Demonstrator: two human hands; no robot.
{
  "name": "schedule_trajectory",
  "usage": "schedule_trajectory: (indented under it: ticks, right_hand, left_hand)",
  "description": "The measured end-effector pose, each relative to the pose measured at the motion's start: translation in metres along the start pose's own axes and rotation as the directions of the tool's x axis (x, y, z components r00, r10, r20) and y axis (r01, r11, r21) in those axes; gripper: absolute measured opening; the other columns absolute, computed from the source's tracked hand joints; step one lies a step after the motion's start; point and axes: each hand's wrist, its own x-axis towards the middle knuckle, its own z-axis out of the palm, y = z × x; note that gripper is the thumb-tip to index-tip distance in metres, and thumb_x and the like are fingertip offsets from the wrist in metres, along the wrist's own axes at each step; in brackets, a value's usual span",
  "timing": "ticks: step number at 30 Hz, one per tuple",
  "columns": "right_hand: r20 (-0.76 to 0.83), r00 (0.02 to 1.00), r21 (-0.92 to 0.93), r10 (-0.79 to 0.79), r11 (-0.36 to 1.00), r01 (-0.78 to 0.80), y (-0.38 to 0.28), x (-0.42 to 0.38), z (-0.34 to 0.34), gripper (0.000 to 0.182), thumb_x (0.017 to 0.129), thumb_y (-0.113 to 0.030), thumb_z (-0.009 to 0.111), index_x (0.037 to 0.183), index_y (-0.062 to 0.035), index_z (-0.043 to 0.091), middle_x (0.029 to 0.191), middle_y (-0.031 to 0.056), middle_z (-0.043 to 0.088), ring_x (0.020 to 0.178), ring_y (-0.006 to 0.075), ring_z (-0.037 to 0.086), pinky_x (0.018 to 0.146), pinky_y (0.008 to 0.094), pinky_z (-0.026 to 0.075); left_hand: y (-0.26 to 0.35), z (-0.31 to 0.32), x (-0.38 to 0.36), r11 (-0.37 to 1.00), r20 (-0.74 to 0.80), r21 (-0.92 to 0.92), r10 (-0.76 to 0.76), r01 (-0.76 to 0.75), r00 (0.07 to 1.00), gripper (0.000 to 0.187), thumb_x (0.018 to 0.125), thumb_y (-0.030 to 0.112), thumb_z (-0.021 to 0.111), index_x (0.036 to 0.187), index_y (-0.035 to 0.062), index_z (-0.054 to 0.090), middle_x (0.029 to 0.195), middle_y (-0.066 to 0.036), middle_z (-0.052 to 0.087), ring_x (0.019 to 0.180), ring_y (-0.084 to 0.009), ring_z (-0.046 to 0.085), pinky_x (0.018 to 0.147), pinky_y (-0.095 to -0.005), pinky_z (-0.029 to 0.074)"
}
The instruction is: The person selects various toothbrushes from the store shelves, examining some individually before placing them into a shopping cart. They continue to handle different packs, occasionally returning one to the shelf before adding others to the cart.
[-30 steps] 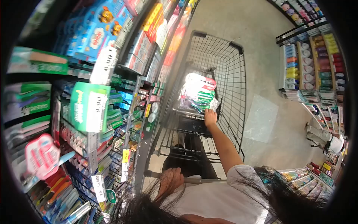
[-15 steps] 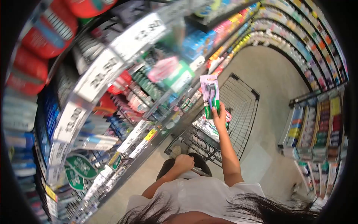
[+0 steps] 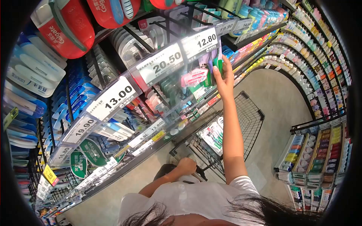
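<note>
Toothbrush pack (image 3: 215,60) is at the shelf (image 3: 260,36), pinched in the right hand (image 3: 222,75): thumb across the near face, fingers wrapped behind the edge. Key relation: pack sits just up and left of that palm in view, long axis roughly top to bottom with a slight lean, upper end running in behind the 12.80 price label (image 3: 201,42); can't tell if it touches the label or anything hanging behind. Pink shelf tag (image 3: 194,77) is just left of the pack's lower part. Right hand is the near one, arm stretched out over the shopping cart (image 3: 243,113). Left hand (image 3: 186,166) is well apart, down by the torso, curled over the cart handle (image 3: 199,176); underside of that grip not visible. More packs (image 3: 211,136) lie in the cart, below and left of the right forearm. Diff vs half a second ago: pack was then out over the cart, face fully visible, nothing across it; now it's up against the shelf line and partly covered. Left hand hasn't left the handle. Price labels were smeared then, readable now. Cart sits slightly lower in view.
</note>
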Motion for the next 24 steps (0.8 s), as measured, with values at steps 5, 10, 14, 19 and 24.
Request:
schedule_trajectory:
  ticks: [5,10,14,19,24]
  right_hand:
    - [-0.056,0.995,0.009,-0.087,0.996,0.088,0.003,-0.014,0.009,0.049,0.090,-0.006,0.054,0.135,-0.0002,0.037,0.126,0.0126,0.050,0.113,0.0170,0.049,0.096,0.0288,0.037]
    - [-0.043,0.997,0.053,-0.069,0.996,0.071,-0.007,-0.009,0.015,0.051,0.090,-0.010,0.055,0.136,0.0008,0.036,0.131,0.0133,0.047,0.118,0.0187,0.046,0.100,0.0307,0.035]
    - [-0.023,0.999,0.151,-0.028,0.988,0.031,-0.003,0.003,0.022,0.052,0.091,-0.015,0.056,0.136,0.0010,0.036,0.133,0.0125,0.046,0.120,0.0186,0.044,0.101,0.0305,0.033]
    - [-0.020,0.999,0.132,-0.027,0.991,0.030,-0.001,0.001,0.025,0.053,0.092,-0.015,0.054,0.138,0.0010,0.034,0.136,0.0131,0.043,0.122,0.0185,0.043,0.102,0.0304,0.031]
    - [-0.054,0.994,0.117,-0.093,0.988,0.098,-0.008,-0.001,0.026,0.050,0.093,-0.015,0.052,0.137,0.0016,0.035,0.136,0.0135,0.043,0.122,0.0190,0.042,0.103,0.0305,0.031]
  left_hand:
    - [0.002,-0.016,0.002,0.999,0.015,0.037,-0.030,0.030,0.999,0.027,0.077,0.025,0.051,0.068,0.0051,0.066,0.068,-0.015,0.065,0.064,-0.0314,0.064,0.060,-0.0442,0.051]
    - [0.000,-0.012,0.005,0.998,0.028,0.033,-0.045,0.044,0.999,0.027,0.077,0.026,0.051,0.069,0.0058,0.065,0.067,-0.016,0.064,0.062,-0.0339,0.063,0.060,-0.0464,0.051]
    - [-0.004,-0.009,0.006,1.000,-0.029,0.015,-0.021,0.022,0.999,0.026,0.076,0.026,0.052,0.066,0.0058,0.065,0.066,-0.016,0.064,0.061,-0.0341,0.063,0.059,-0.0464,0.050]
    - [-0.004,-0.007,0.004,1.000,-0.081,0.010,0.005,-0.004,0.997,0.026,0.075,0.025,0.052,0.064,0.0053,0.065,0.065,-0.016,0.064,0.059,-0.0336,0.062,0.057,-0.0464,0.050]
    - [-0.003,-0.005,0.004,1.000,-0.095,0.013,-0.019,0.021,0.995,0.026,0.075,0.025,0.052,0.064,0.0049,0.065,0.065,-0.016,0.063,0.059,-0.0339,0.062,0.056,-0.0460,0.050]
